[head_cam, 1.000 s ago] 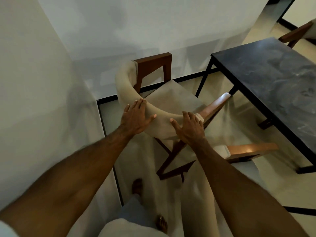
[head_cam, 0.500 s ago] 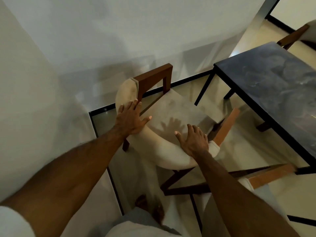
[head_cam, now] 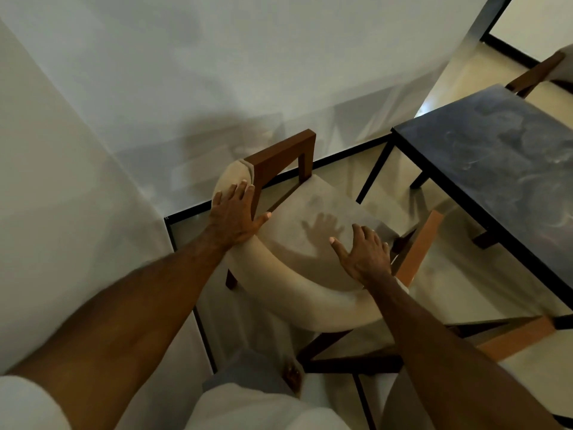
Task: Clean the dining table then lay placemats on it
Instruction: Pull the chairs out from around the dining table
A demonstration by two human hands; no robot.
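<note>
The dark stone-topped dining table point(head_cam: 496, 156) with black metal legs stands at the right, its top bare and smeared with pale streaks. In front of me is a wooden armchair with a curved beige backrest point(head_cam: 310, 302) and a beige seat point(head_cam: 313, 197), set in the corner of the room. My left hand point(head_cam: 235, 212) lies on the left end of the backrest, thumb hooked over its inner side. My right hand point(head_cam: 366, 256) hovers with spread fingers just above the right part of the backrest and throws a shadow on the seat. No placemats or cloth are visible.
White walls point(head_cam: 217, 72) meet in a corner right behind the chair. A second chair's wooden armrest point(head_cam: 514, 336) shows at lower right beside the table. Another chair point(head_cam: 539, 69) stands beyond the table's far end. My bare foot point(head_cam: 291, 375) is on the pale floor.
The chair has shifted toward the wall corner and away from the table. My right hand has come off the backrest and spread open; my left hand slid toward the backrest's left end.
</note>
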